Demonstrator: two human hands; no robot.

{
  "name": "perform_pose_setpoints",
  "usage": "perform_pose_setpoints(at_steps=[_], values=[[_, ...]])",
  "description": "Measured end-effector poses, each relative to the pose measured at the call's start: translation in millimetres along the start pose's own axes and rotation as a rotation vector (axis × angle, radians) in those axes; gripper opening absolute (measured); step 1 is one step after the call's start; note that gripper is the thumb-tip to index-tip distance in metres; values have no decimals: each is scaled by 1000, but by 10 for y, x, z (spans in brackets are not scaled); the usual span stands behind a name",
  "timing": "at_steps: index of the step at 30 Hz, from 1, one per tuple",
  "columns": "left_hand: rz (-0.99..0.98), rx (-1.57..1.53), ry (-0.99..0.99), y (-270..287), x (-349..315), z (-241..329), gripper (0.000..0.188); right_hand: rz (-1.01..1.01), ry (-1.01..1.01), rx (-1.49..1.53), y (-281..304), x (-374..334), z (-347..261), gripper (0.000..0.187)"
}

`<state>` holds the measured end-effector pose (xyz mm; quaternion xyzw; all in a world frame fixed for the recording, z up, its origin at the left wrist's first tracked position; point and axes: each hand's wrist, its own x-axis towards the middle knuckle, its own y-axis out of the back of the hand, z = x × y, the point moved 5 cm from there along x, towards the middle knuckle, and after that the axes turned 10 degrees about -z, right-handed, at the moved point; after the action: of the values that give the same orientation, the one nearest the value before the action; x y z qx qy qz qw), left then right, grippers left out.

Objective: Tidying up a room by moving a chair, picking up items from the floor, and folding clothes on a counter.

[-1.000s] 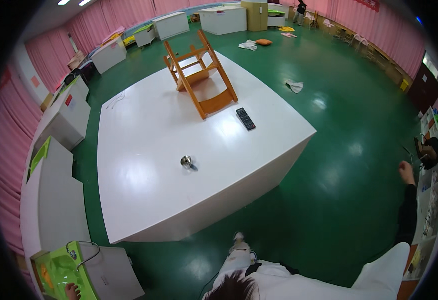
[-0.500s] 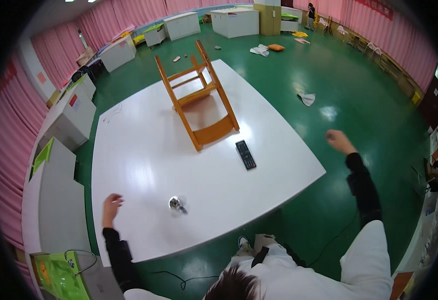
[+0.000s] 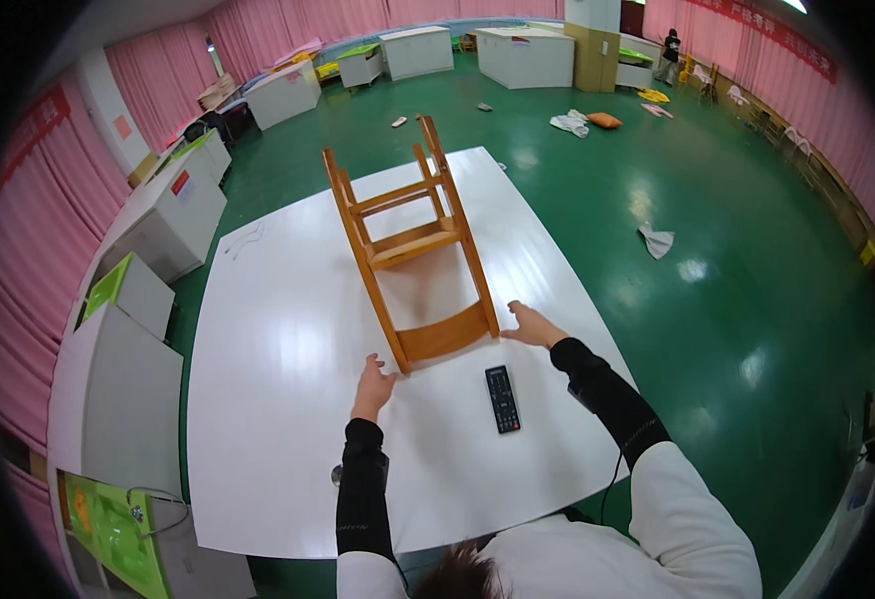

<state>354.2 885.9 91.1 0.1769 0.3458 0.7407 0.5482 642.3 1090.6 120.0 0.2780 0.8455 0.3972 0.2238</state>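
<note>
A wooden chair [image 3: 412, 240] lies tipped over on the big white table [image 3: 278, 339], its legs pointing away from me. My left hand [image 3: 372, 382] is open, fingers spread, right at the chair's near left corner. My right hand [image 3: 527, 326] is open too, beside the chair's near right corner, touching or almost touching it. A black remote control [image 3: 502, 398] lies flat on the table between my two forearms, nearer the right one. A small metal object [image 3: 336, 475] sits by my left sleeve, mostly hidden.
White tables and cabinets [image 3: 128, 379] line the left side, one with green items [image 3: 108, 519]. Green floor surrounds the table, with scattered cloths [image 3: 657, 240] and an orange cushion [image 3: 604, 121]. Pink curtains ring the room. A person [image 3: 671, 50] stands far back.
I have come closer to the table and both hands have reached forward from the table's sides to the chair's near end. The chair and the remote have stayed put.
</note>
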Motion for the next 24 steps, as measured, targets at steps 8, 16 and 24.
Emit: perform_pose_setpoints(at_steps=[8,16,24], values=[[-23,-212,20,-76,534,113,69,51,53,425,-144,601,-141,61],[14,-183,-30,-58,544,100,73,447,-99,622,-236,760,-277,32],[-46,-385,-69,157,239,339,66,625,-137,589,-139,511,-434,14]])
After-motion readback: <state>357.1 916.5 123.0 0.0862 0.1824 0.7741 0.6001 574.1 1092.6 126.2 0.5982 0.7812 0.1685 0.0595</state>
